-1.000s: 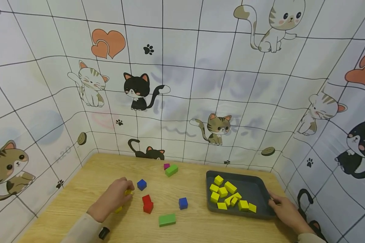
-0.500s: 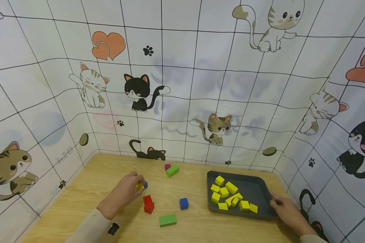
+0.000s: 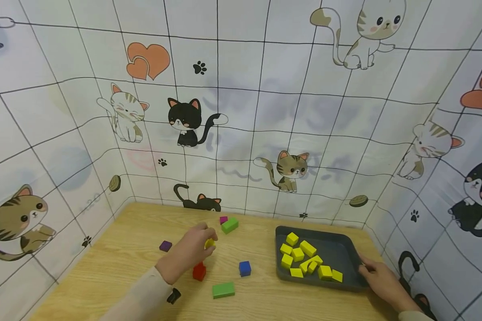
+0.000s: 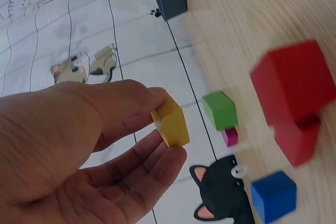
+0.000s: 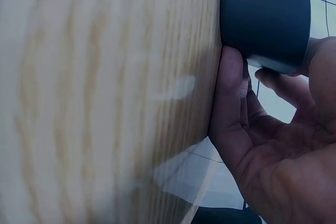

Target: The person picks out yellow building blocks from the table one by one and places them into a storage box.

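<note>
Between thumb and fingertips, my left hand pinches a yellow block above the table, left of centre. Red blocks lie just below that hand in the head view, partly hidden by it. A dark grey tray with several yellow blocks stands at the right. My right hand grips the tray's right edge; in the right wrist view its thumb and fingers lie around the tray wall. A blue block near the left hand shows in the left wrist view.
Between the left hand and tray lies a blue block, with a green block nearer me. Another green block touches a magenta one at the back. A purple block lies left. Cat-patterned sheeting encloses the table.
My left hand has moved right with the yellow block, passing over the blue block and uncovering the purple one. My right hand stays on the tray.
</note>
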`<state>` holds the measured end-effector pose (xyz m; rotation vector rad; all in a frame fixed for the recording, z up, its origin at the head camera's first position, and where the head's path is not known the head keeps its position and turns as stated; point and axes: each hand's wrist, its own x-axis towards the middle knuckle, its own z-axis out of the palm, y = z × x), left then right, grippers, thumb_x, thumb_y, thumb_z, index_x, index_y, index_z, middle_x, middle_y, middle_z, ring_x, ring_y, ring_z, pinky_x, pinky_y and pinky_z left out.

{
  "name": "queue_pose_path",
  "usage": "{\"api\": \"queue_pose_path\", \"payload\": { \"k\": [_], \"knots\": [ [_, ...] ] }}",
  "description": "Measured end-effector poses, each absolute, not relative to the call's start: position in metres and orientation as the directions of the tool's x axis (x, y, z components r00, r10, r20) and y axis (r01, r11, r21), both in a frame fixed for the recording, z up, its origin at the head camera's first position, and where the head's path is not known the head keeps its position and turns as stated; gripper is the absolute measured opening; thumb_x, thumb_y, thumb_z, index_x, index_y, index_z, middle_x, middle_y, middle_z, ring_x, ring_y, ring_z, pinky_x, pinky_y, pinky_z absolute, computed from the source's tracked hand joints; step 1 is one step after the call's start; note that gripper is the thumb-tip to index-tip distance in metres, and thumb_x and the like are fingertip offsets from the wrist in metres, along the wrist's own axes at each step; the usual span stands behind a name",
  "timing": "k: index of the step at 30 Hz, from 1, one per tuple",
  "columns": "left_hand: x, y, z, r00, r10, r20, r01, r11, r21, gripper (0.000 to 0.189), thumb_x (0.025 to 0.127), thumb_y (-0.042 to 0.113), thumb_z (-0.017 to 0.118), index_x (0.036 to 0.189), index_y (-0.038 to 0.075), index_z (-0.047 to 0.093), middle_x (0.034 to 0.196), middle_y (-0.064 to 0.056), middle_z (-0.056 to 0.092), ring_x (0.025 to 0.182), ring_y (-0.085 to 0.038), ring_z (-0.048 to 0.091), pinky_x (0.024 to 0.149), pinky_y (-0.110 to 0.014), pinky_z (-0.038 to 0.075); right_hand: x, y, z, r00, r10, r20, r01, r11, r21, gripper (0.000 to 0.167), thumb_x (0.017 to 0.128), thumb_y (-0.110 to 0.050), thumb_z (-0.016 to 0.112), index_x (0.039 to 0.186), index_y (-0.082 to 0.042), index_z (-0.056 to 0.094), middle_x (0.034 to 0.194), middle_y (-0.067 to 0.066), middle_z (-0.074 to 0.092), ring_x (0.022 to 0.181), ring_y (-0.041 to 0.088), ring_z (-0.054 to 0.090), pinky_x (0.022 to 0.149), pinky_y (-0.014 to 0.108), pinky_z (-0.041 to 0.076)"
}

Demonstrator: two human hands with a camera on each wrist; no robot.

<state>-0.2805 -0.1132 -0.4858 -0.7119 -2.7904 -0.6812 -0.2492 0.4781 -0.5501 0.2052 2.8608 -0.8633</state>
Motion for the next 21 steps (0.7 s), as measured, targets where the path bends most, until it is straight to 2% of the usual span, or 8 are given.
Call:
{"api": "queue_pose_path", "payload": {
  "k": [6,9,11,15,21],
  "knots": [
    [-0.286,-0.090,-0.485,-0.846,0.454,0.281,0.533,0.746,0.399,0.017,0.098,0.006,0.094,0.112,0.006,0.083,0.107,-0.009,0.070,0.089,-0.015,0.058,0.077,-0.028,0.060,-0.252,0.481,-0.549,-0.981,0.088,-0.174,0.172,0.814,-0.556,0.070,0.119,-0.035,0.056,0.173,0.005,0.040,0.158,0.044,0.062,0.134,0.054,0.071,0.102,0.067,0.063],
    [-0.289,-0.077,-0.485,-0.838,0.473,0.271,0.545,0.736,0.402,0.017,0.099,0.009,0.093,0.113,0.007,0.084,0.110,-0.009,0.071,0.093,-0.017,0.060,0.081,-0.031,0.063,-0.254,0.481,-0.551,-0.978,0.097,-0.182,0.184,0.812,-0.553,0.070,0.118,-0.035,0.057,0.173,0.005,0.040,0.160,0.044,0.060,0.135,0.055,0.070,0.104,0.069,0.062],
    [-0.292,-0.069,-0.485,-0.830,0.489,0.268,0.558,0.728,0.399,0.017,0.100,0.009,0.092,0.114,0.007,0.083,0.111,-0.008,0.071,0.093,-0.016,0.060,0.083,-0.031,0.064,-0.254,0.481,-0.552,-0.975,0.106,-0.194,0.197,0.812,-0.550,0.070,0.118,-0.035,0.056,0.174,0.005,0.040,0.164,0.044,0.055,0.141,0.060,0.065,0.110,0.074,0.059],
    [-0.299,-0.053,-0.486,-0.807,0.523,0.276,0.591,0.707,0.388,0.017,0.102,0.011,0.091,0.116,0.008,0.082,0.109,-0.005,0.071,0.090,-0.013,0.060,0.084,-0.028,0.063,-0.254,0.480,-0.554,-0.970,0.123,-0.211,0.220,0.818,-0.531,0.069,0.119,-0.033,0.055,0.174,0.004,0.038,0.171,0.043,0.044,0.158,0.070,0.045,0.122,0.085,0.046],
    [-0.310,-0.032,-0.487,-0.787,0.533,0.310,0.617,0.695,0.369,0.016,0.102,0.012,0.092,0.116,0.009,0.083,0.107,-0.005,0.071,0.088,-0.009,0.058,0.081,-0.022,0.062,-0.252,0.478,-0.553,-0.974,0.120,-0.191,0.203,0.834,-0.512,0.066,0.119,-0.030,0.056,0.173,0.005,0.040,0.161,0.044,0.058,0.147,0.068,0.058,0.113,0.081,0.055]
  ]
}}
